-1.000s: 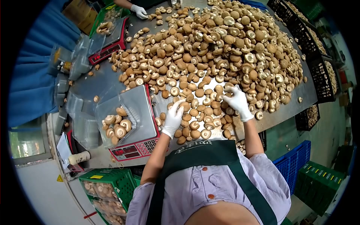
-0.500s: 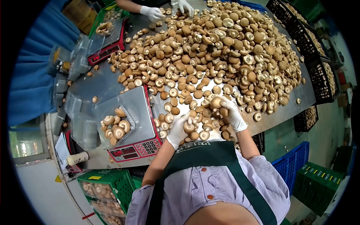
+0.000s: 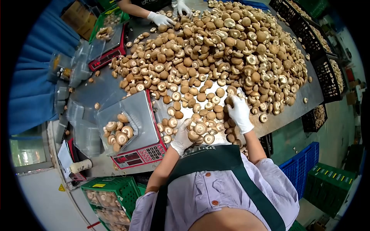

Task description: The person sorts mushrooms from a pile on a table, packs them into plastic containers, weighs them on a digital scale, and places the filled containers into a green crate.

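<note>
A: Left hand (image 3: 181,140)?
B: Fingers clamped on at least one mushroom (image 3: 193,136), near edge of table (image 3: 287,111).
A: Right hand (image 3: 240,115)?
B: Fingers at a brown mushroom (image 3: 229,101) beside the pile (image 3: 246,50). Can't tell if gripped.
A: Scale (image 3: 148,117)?
B: Left of both, loaded tray (image 3: 131,112) on it.

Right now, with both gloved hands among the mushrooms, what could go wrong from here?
A mushroom at the left hand, near the front edge of the table, might roll off.
The heap rises beyond the right hand; disturbing its foot could start a slide.
The left forearm is close to the scale; a knock might shift the plastic tray of mushrooms on it.
</note>
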`<state>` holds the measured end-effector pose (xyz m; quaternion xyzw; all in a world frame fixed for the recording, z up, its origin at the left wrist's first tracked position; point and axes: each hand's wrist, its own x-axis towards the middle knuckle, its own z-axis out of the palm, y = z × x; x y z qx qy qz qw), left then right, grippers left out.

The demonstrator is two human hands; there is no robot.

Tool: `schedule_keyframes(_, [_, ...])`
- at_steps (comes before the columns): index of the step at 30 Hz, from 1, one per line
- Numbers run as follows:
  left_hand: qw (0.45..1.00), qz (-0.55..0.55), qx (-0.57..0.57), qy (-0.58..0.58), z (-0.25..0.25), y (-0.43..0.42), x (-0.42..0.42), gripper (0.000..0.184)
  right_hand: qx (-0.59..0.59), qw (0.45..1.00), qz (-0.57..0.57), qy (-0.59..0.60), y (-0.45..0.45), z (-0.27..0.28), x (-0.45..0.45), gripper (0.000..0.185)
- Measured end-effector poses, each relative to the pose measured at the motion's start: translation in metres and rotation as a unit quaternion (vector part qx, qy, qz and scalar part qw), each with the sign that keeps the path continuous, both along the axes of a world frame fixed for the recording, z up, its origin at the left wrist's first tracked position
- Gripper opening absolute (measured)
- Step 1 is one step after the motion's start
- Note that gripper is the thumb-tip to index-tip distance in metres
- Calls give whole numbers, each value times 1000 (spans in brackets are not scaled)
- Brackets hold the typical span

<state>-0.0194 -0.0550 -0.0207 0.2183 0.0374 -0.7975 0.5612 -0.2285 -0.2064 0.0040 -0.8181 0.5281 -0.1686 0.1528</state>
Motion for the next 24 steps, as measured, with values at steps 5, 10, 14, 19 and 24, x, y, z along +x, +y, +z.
schedule_keyframes(5, [999,-6,-40,12,-3,-6,-5,61,4,998,52,31,-23,-25,-24,32])
schedule_keyframes(10, [1000,16,12,-20,-2,-7,-3,79,-41,998,-23,-44,-22,-36,-20,20])
schedule_keyframes(14, [998,11,64,-19,17,-9,-4,81,40,998,-17,-43,-12,-22,-2,25])
schedule_keyframes(19, [999,10,30,-13,8,-9,-4,84,0,998,39,45,-13,-24,5,33])
schedule_keyframes(24, [999,16,31,-11,8,-9,-2,82,54,997,-23,48,-27,-28,6,34])
